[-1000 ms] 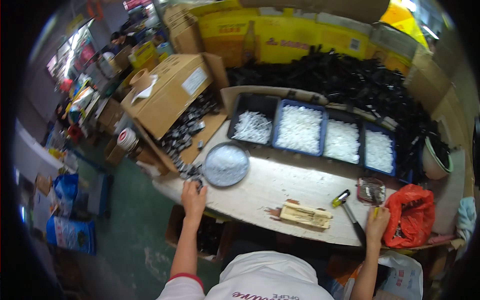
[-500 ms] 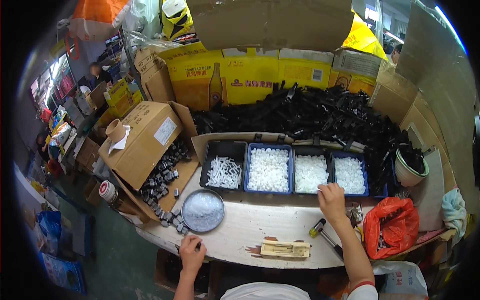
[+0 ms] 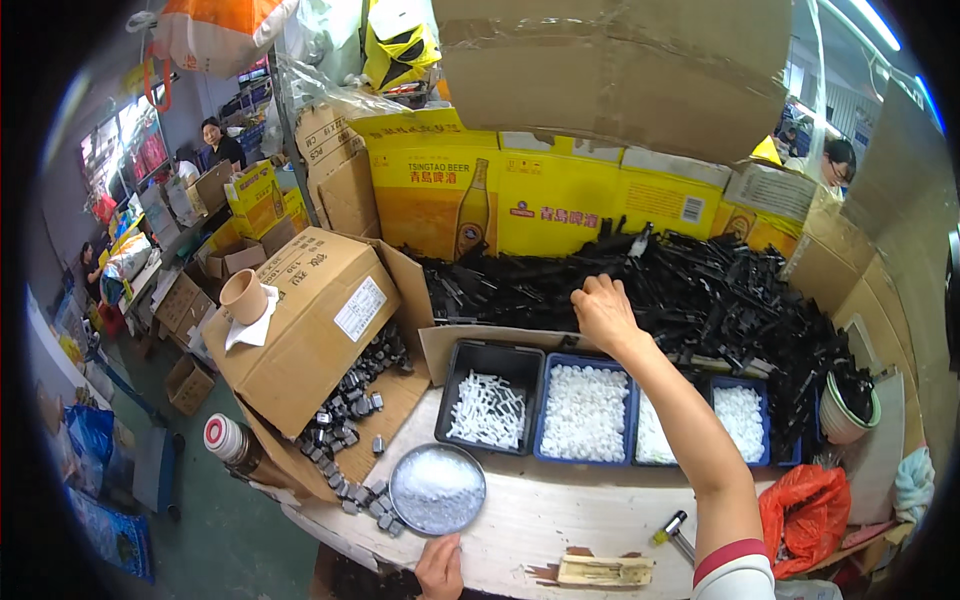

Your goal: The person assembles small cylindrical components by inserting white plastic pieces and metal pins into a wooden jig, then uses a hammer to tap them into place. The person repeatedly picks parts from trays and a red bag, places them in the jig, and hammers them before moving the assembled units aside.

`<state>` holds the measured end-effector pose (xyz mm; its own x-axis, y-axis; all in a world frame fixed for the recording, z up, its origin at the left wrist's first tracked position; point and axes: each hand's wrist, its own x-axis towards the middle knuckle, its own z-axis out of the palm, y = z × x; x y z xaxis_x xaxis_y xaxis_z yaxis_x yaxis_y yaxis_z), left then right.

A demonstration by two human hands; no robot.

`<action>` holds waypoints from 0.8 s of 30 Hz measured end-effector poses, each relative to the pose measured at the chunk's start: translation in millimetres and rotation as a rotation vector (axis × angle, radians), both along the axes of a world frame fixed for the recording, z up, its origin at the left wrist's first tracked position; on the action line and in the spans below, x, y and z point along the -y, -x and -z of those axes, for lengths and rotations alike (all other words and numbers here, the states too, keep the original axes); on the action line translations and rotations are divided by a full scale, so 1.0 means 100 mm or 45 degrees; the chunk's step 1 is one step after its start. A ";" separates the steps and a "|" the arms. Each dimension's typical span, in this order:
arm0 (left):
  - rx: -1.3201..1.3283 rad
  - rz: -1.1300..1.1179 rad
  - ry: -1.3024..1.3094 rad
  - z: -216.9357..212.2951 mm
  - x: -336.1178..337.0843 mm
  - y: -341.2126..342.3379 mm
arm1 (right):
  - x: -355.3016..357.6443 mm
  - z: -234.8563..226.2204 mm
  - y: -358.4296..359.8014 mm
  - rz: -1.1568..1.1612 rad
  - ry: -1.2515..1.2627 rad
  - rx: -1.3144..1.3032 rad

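Note:
My right hand (image 3: 605, 312) reaches far across the table to the near edge of a heap of black plastic parts (image 3: 690, 290). Its fingers are bent closed, and what they grip, if anything, is hidden. At the front edge of the table my left hand (image 3: 440, 568) is closed, fingertips together; I cannot make out what is in it. Just beyond it stands a round metal dish (image 3: 437, 518) of whitish, shiny material. Under my right arm is a row of bins: a black bin (image 3: 500, 362) of white stick-like pieces, and several with small white pieces, including a blue bin (image 3: 590, 458).
An open carton (image 3: 300, 290) on the left spills grey metal blocks (image 3: 350, 425). A wooden fixture (image 3: 605, 571) and a hammer (image 3: 672, 527) lie at the front. A red plastic bag (image 3: 808, 515) and a pot (image 3: 848, 410) of black parts are at the right. People sit in the background.
My right hand has moved from the white-piece bins forward and left to the black heap. The view has shifted. My left hand stays near the table's front edge, closed.

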<state>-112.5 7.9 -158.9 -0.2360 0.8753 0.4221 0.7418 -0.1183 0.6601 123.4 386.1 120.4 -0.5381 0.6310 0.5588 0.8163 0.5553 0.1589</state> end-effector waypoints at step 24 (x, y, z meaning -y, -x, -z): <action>-0.232 -0.064 0.349 -0.21 -0.07 0.04 | 1.07 -0.14 -0.67 -0.206 0.972 -0.389</action>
<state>-116.1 14.4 -137.9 -0.2239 0.9514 0.2116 0.8511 0.0850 0.5181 190.3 279.3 134.8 -0.5486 0.8234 0.1453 0.6633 0.5344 -0.5238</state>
